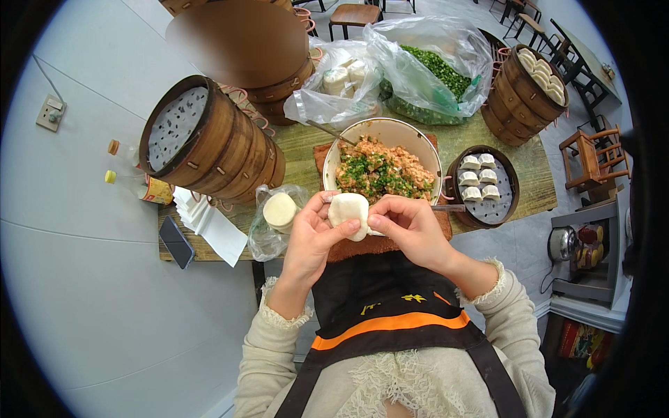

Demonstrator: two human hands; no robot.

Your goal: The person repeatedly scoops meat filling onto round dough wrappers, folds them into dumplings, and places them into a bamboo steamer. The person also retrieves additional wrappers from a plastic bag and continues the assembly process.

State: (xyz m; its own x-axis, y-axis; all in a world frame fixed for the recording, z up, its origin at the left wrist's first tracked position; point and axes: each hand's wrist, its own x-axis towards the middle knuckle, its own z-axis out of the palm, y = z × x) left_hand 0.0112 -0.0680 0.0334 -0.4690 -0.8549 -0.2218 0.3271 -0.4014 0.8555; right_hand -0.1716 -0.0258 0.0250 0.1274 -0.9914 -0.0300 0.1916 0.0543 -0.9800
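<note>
A round white dough wrapper [347,211] is held up over the near rim of an enamel bowl [384,125]. My left hand [316,235] supports it from the left, thumb on its near face. Thumb and forefinger of my right hand [410,224] pinch its right edge. From behind that hand a thin flat handle [448,208] sticks out to the right; its other end is hidden. Minced filling with chopped green onion [387,167] lies in the bowl, along with a metal utensil [329,131]. Left of my left hand, a stack of wrappers [279,210] sits in a plastic bag.
Right of the bowl, a bamboo steamer [488,214] holds several folded dumplings. Tall steamer stacks stand at left [214,141] and far right [515,104]. Behind the bowl lie bags of chopped greens [439,73] and wrappers [342,78]. A phone [176,242] and papers [222,243] rest front left.
</note>
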